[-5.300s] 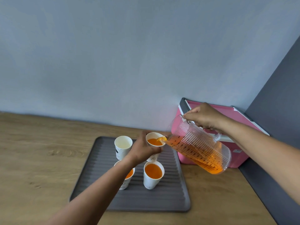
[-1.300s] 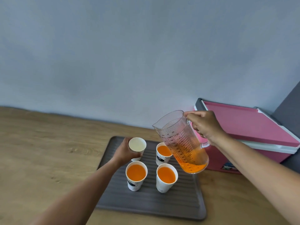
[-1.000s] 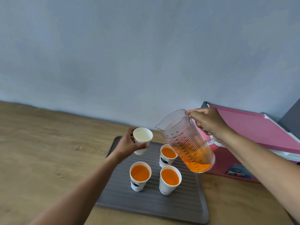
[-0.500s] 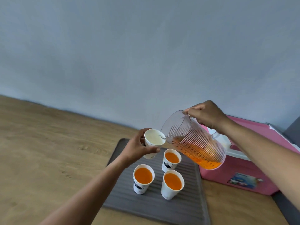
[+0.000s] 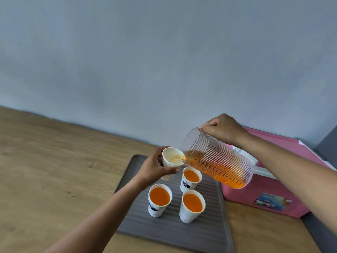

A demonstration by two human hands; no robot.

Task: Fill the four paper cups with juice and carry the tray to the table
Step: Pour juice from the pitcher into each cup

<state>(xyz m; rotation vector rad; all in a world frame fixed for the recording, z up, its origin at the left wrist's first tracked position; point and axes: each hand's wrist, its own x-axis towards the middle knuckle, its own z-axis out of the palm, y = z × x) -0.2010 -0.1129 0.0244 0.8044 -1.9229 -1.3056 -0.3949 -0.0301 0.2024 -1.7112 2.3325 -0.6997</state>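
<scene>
My left hand (image 5: 155, 168) grips a white paper cup (image 5: 172, 157), lifted off the grey ribbed tray (image 5: 182, 232) and tilted toward the pitcher. My right hand (image 5: 221, 129) holds the handle of a clear ribbed pitcher (image 5: 218, 161), tipped left with its spout at the cup's rim. A thin stream of orange juice enters the cup, which has only a little inside. Three other paper cups stand on the tray full of juice: front left (image 5: 160, 199), front right (image 5: 192, 205) and back right (image 5: 191, 178).
A pink cooler box (image 5: 284, 194) with a white-edged lid sits right of the tray, against the wall. The tray rests on a wooden counter (image 5: 54, 170). A dark grey panel (image 5: 326, 147) closes off the right side.
I lifted the fourth cup off the tray with my left hand and tipped the pitcher toward it. Juice now flows into the cup, which was empty half a second ago.
</scene>
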